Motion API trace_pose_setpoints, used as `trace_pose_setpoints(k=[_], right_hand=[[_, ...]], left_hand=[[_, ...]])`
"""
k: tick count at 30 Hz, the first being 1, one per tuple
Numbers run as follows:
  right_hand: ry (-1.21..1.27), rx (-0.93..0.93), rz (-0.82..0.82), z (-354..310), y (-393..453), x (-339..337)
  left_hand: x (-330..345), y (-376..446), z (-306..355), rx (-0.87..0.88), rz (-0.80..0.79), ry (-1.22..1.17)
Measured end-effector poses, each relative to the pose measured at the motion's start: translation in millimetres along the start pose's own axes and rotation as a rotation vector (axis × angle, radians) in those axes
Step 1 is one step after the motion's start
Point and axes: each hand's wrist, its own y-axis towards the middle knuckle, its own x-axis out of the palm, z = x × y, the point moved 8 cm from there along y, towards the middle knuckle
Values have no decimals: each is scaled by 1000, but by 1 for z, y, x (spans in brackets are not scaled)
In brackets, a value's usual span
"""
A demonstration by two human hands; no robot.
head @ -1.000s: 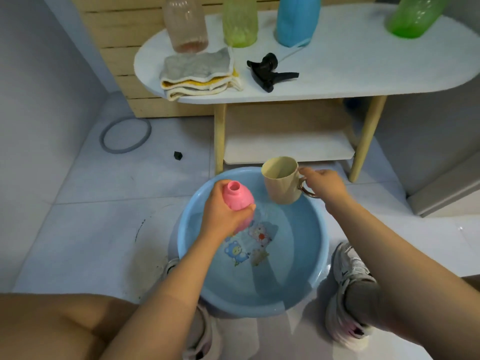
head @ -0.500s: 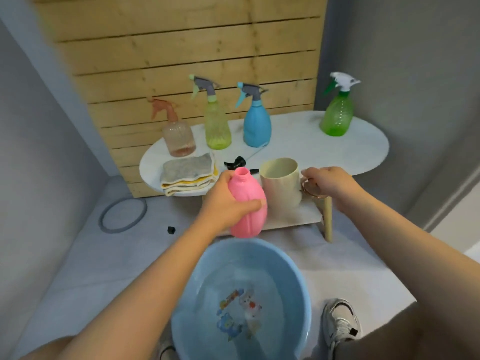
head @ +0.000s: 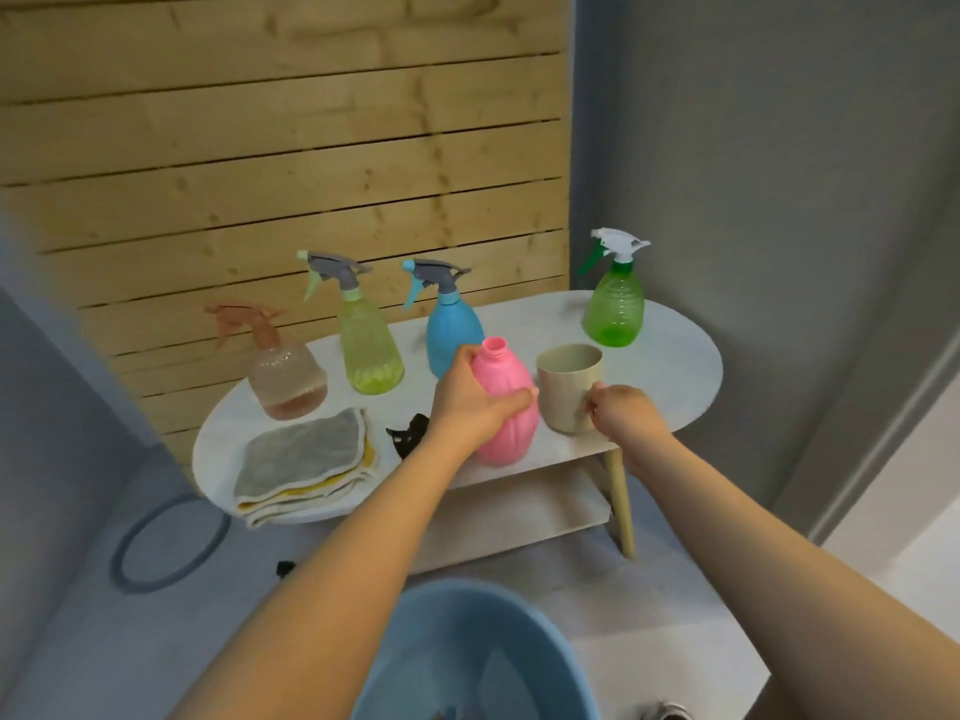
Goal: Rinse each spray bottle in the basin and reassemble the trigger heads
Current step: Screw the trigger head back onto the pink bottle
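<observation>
My left hand (head: 470,402) grips a pink spray bottle (head: 508,407) with no trigger head, its base at the front of the white oval table (head: 675,366). My right hand (head: 621,413) holds the handle of a beige cup (head: 569,387) that stands on the table just right of the pink bottle. A black trigger head (head: 408,433) lies on the table, partly hidden behind my left wrist. The blue basin (head: 415,641) with water is on the floor below.
Further back on the table stand a peach bottle (head: 285,371), a yellow-green bottle (head: 366,345), a blue bottle (head: 449,324) and a green bottle (head: 615,309), all with trigger heads. Folded cloths (head: 301,465) lie front left. A grey ring (head: 171,543) lies on the floor.
Both hands have lifted the pink bottle and the cup out of the basin and brought them up onto the table. The view has tilted up from the basin.
</observation>
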Motion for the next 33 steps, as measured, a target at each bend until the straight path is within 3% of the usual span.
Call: trace_pose_setpoints(k=[6, 12, 14, 18, 21, 26, 33], right_hand=[[92, 56, -37, 15, 26, -3], [-176, -1, -33, 13, 33, -3], [-238, -14, 14, 13, 32, -5], [-227, -163, 255, -3, 17, -23], [-171, -330, 317, -23, 1, -23], [-130, -434, 216, -35, -14, -1], [-87, -422, 144, -42, -18, 12]], left_hand=[[30, 26, -6, 38, -36, -30], [40, 39, -15, 30, -37, -68], [41, 40, -17, 34, -60, -61], [40, 38, -27, -7, -170, -49], [28, 30, -41, -36, -227, 159], [-16, 24, -92, -168, -105, 770], [-28, 23, -99, -127, -57, 804]])
